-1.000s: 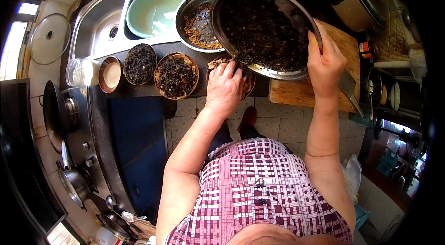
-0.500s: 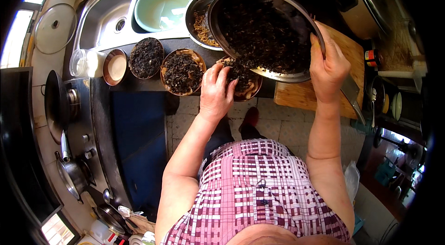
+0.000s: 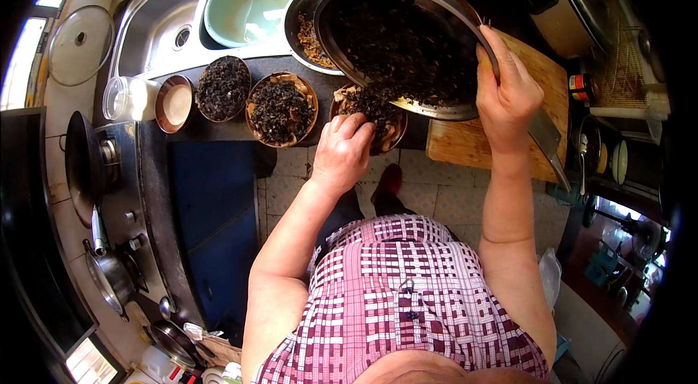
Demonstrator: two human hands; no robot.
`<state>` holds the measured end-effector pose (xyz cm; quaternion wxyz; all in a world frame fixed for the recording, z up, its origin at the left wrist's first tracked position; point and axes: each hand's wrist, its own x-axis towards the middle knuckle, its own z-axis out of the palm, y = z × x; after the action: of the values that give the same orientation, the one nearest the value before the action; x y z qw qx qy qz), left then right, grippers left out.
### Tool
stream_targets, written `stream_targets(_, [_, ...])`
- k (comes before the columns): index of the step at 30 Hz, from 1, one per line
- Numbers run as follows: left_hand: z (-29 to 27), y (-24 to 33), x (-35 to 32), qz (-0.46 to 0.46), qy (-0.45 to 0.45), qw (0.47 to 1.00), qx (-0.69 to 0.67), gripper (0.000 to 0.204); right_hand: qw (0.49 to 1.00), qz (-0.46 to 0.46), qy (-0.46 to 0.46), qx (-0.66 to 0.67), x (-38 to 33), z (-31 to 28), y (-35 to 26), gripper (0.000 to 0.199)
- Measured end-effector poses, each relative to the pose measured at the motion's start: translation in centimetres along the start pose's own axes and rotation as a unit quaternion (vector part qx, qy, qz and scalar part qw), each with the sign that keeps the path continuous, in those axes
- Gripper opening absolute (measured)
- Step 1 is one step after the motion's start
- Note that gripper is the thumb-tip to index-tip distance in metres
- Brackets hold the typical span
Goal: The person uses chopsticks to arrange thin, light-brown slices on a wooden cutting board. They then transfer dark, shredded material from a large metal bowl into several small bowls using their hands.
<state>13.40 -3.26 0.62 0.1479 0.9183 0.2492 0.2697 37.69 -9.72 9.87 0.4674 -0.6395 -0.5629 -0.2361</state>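
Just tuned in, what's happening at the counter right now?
A person tilts a large round metal bowl of dark shredded greens, the right hand gripping its rim. The left hand rests on the greens in a small brown bowl under its lip. Two more brown bowls beside it are already full; a third holds none.

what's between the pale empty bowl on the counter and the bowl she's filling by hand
In the head view, two brown bowls heaped with dark shreds: one beside the pale bowl, another next to the bowl being filled under the left hand.
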Motion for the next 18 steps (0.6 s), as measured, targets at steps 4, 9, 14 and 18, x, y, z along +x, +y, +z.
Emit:
stream_targets(4, [0.2,-0.2,-0.8,0.005,0.015,1.0,0.004,0.026,0.997,0.053,-0.063,-0.015,0.1,-2.1,-1.9,0.036])
stream_targets(9, [0.8,-0.5,-1.3,0.003,0.031,1.0,0.004,0.03,0.995,0.025,-0.095,0.006,-0.5,-2.3,-2.5,0.042])
stream_targets(14, [0.2,-0.2,-1.0,0.012,0.071,0.997,-0.022,0.031,0.995,-0.01,-0.1,0.017,-0.6,-2.2,-2.7,0.051])
stream_targets(18, [-0.3,-0.1,0.3,0.038,0.099,0.994,-0.007,0.033,0.994,-0.014,-0.103,0.02,-0.3,-2.1,-2.9,0.05])
